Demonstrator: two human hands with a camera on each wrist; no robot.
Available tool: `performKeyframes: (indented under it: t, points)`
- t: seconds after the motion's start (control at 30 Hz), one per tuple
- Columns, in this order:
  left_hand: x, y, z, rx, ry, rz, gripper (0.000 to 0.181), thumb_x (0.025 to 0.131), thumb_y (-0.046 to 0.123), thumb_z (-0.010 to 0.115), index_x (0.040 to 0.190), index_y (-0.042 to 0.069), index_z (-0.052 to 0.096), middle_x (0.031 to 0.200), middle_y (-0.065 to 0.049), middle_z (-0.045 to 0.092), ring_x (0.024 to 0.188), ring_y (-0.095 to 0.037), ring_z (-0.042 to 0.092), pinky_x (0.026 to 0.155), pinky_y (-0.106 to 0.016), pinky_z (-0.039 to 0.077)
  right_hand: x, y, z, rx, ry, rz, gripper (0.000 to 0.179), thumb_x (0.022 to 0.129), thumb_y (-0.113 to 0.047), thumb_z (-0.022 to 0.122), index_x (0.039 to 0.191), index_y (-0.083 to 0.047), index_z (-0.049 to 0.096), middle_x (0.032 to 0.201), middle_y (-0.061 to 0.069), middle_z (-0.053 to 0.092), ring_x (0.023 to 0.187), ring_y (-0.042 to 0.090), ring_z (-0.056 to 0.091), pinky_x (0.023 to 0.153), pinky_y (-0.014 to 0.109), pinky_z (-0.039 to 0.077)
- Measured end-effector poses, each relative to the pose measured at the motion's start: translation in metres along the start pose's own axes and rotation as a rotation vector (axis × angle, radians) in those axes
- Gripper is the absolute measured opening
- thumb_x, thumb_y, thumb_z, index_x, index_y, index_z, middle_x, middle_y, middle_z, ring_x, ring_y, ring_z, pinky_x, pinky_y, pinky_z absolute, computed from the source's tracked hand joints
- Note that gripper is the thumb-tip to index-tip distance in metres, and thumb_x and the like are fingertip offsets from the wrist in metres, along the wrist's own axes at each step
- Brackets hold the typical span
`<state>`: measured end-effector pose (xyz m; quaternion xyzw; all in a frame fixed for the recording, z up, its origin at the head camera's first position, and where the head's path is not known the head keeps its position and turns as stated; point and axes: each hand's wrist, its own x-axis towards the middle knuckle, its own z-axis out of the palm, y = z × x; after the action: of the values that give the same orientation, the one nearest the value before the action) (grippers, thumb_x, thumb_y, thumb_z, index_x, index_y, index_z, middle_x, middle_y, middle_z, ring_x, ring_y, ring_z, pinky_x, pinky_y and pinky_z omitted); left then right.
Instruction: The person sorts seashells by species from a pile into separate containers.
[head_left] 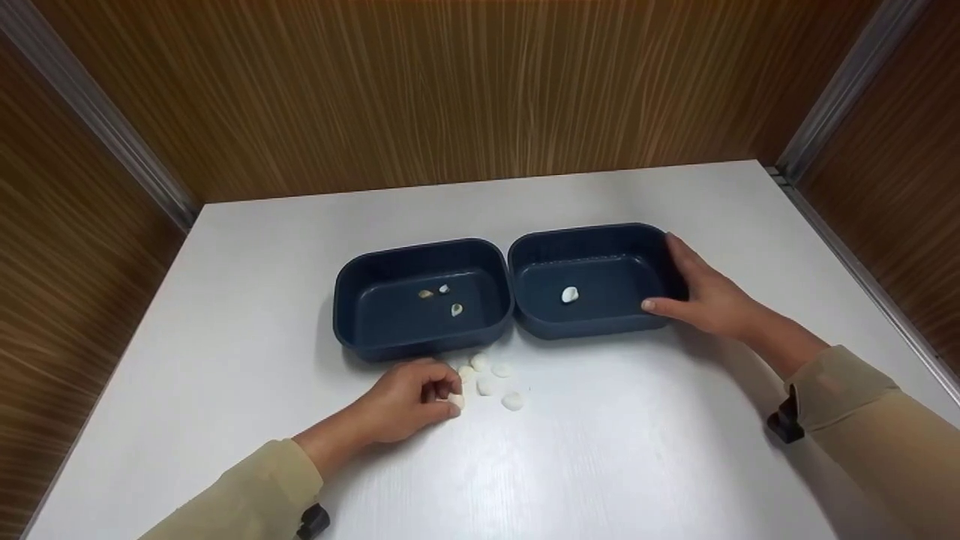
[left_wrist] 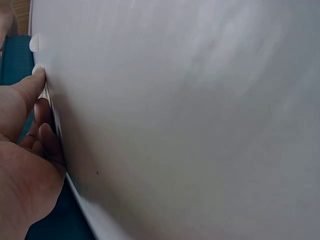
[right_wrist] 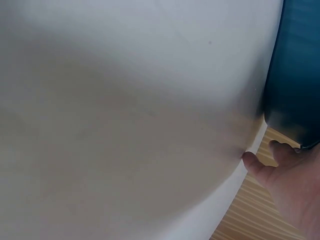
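My left hand point(head_left: 409, 401) pinches a small white seashell point(head_left: 456, 401) between thumb and fingers, low over the table in front of the left box. Several more white shells point(head_left: 512, 401) lie loose just right of it. The dark blue left box point(head_left: 420, 349) holds three small brownish and white shells point(head_left: 457, 309). One white shell point(head_left: 570, 295) lies in the matching right box point(head_left: 600, 327). My right hand point(head_left: 712, 300) rests against that box's right end, its fingers stretched along the side and the thumb at the front rim.
Both boxes stand side by side on a white table point(head_left: 247, 315). Wood-grain panels point(head_left: 480, 90) rise behind it and at both sides, with metal posts point(head_left: 847, 90) in the corners.
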<state>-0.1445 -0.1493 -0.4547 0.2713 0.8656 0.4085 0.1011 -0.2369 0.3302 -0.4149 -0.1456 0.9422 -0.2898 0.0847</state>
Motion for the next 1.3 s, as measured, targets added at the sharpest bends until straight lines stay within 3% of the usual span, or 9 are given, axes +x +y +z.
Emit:
performKeyframes:
  t: [0.3, 0.63, 0.77, 1.07, 1.3]
  points:
    - [-0.002, 0.004, 0.0, 0.049, -0.017, 0.011, 0.019, 0.089, 0.01, 0.085, 0.099, 0.017, 0.07, 0.095, 0.003, 0.062, 0.086, -0.014, 0.059, 0.077, -0.027, 0.05, 0.001, 0.001, 0.002, -0.023, -0.009, 0.012, 0.117, 0.098, -0.057, 0.07, 0.17, -0.013, -0.011, 0.177, 0.018, -0.006, 0.161, 0.045, 0.002, 0.124, 0.068, 0.012]
    - [-0.001, 0.008, -0.002, 0.062, -0.054, 0.047, 0.021, 0.087, 0.009, 0.087, 0.093, 0.016, 0.068, 0.081, 0.012, 0.061, 0.076, -0.006, 0.057, 0.07, -0.025, 0.048, 0.001, 0.0, 0.002, -0.012, -0.013, 0.008, 0.117, 0.098, -0.056, 0.071, 0.169, -0.013, -0.011, 0.176, 0.018, -0.007, 0.161, 0.045, 0.002, 0.124, 0.068, 0.012]
    - [0.0, 0.014, -0.005, 0.053, -0.07, 0.053, 0.021, 0.087, 0.009, 0.087, 0.1, 0.014, 0.071, 0.082, 0.011, 0.064, 0.075, -0.005, 0.057, 0.071, -0.025, 0.049, 0.0, 0.0, 0.003, -0.002, -0.013, 0.009, 0.117, 0.098, -0.055, 0.072, 0.169, -0.015, -0.012, 0.177, 0.017, -0.007, 0.161, 0.044, 0.001, 0.124, 0.068, 0.012]
    - [0.012, 0.054, -0.023, 0.058, -0.065, 0.087, 0.018, 0.097, 0.005, 0.076, 0.114, 0.009, 0.077, 0.095, 0.004, 0.072, 0.086, -0.009, 0.062, 0.077, -0.028, 0.054, 0.002, 0.0, 0.001, -0.015, -0.008, 0.008, 0.118, 0.098, -0.055, 0.072, 0.169, -0.01, -0.011, 0.176, 0.021, -0.007, 0.16, 0.047, 0.002, 0.123, 0.07, 0.013]
    - [0.035, 0.085, -0.043, -0.012, -0.023, 0.153, 0.02, 0.098, -0.001, 0.071, 0.116, 0.006, 0.077, 0.103, -0.003, 0.074, 0.086, -0.011, 0.063, 0.077, -0.028, 0.056, 0.001, -0.001, 0.0, 0.014, -0.008, 0.003, 0.118, 0.098, -0.053, 0.073, 0.169, -0.01, -0.012, 0.176, 0.02, -0.007, 0.161, 0.046, 0.001, 0.124, 0.069, 0.011]
